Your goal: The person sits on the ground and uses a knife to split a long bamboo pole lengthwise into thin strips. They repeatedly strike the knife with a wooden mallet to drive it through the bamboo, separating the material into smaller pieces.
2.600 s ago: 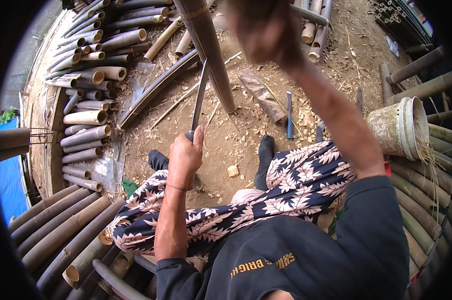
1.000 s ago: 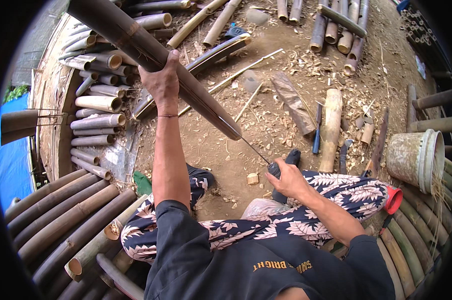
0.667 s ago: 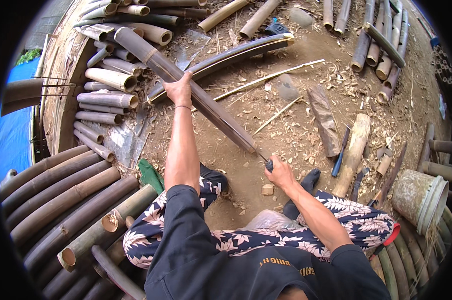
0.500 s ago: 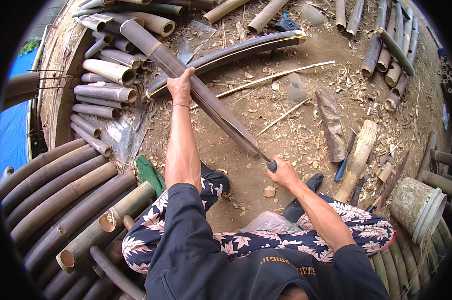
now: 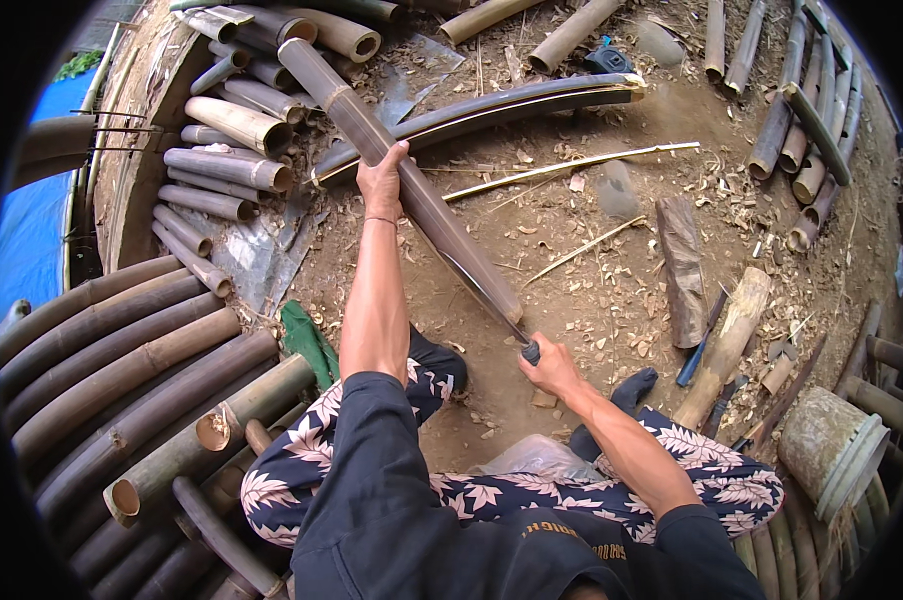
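Note:
A dark split length of bamboo (image 5: 452,230) slants across the middle, its far end up at the left and its near end toward my right hand. My left hand (image 5: 380,183) is closed round it about halfway along. With my right hand (image 5: 555,366) I grip the dark handle of a knife (image 5: 531,352). The knife's blade goes in at the bamboo's near end, and most of it is hidden there. Beyond, a pale-edged split bamboo piece (image 5: 502,105) lies on the dirt, and a thin bamboo strip (image 5: 572,170) lies nearer.
Cut bamboo poles (image 5: 122,390) are stacked at the left, more bamboo lengths (image 5: 772,130) lie far right. A short log (image 5: 727,345), a flat wood block (image 5: 680,270) and a blue-handled tool (image 5: 694,358) lie right of my hand. A dirty bucket (image 5: 832,440) tips at the right edge.
The bamboo looks turned about its length, showing more of its broad face. My right hand and the knife have shifted slightly left and down. The whole view has swung a little.

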`<action>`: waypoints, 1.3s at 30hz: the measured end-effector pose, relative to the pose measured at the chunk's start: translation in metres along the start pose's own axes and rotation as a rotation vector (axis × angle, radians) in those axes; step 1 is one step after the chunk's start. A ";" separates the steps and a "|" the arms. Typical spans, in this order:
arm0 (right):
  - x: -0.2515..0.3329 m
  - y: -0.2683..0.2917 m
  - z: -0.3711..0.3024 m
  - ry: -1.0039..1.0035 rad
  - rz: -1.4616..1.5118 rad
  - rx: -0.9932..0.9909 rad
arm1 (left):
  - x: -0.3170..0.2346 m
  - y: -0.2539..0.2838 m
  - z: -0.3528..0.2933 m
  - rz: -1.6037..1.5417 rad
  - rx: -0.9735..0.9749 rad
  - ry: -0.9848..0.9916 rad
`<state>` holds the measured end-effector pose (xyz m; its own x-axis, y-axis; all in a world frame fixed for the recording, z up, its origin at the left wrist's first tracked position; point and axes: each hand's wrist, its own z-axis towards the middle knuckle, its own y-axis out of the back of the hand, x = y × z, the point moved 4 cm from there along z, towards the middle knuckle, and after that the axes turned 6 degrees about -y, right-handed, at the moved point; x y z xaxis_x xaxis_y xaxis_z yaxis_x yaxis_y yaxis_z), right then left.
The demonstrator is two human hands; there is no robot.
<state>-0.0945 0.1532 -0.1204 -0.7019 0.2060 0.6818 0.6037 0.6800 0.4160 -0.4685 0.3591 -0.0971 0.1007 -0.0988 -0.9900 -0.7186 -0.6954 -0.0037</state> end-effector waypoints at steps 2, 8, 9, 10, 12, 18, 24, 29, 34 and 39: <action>0.002 0.020 -0.015 -0.063 -0.035 0.056 | -0.025 -0.028 -0.028 -0.105 0.124 -0.026; 0.071 0.139 -0.092 -0.107 -0.269 0.297 | -0.147 -0.068 -0.109 -0.307 0.588 -0.028; 0.080 0.147 -0.105 -0.118 -0.275 0.354 | -0.163 -0.071 -0.121 -0.317 0.648 -0.052; 0.083 0.149 -0.114 -0.131 -0.280 0.415 | -0.169 -0.072 -0.131 -0.217 0.589 -0.151; 0.080 0.136 -0.127 -0.158 -0.080 0.341 | -0.180 -0.083 -0.157 -0.016 0.464 -0.345; 0.044 0.011 -0.150 -0.110 0.300 0.002 | -0.203 -0.132 -0.223 0.254 0.158 -0.633; 0.025 0.116 -0.139 -0.293 0.302 0.268 | -0.202 -0.213 -0.313 0.349 0.851 -0.919; -0.020 0.106 -0.151 -0.378 0.351 0.399 | -0.142 -0.287 -0.371 0.483 1.212 -0.790; -0.052 0.160 -0.234 -0.585 0.296 0.430 | -0.128 -0.325 -0.362 0.828 1.283 -0.761; -0.079 0.210 -0.312 -0.630 0.606 0.028 | -0.059 -0.297 -0.316 0.940 1.319 -0.722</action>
<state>0.2059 0.0605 0.1009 -0.3463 0.8825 0.3182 0.9369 0.3428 0.0690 -0.0437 0.3464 0.0074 -0.6656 0.4669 -0.5823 -0.4103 0.4228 0.8080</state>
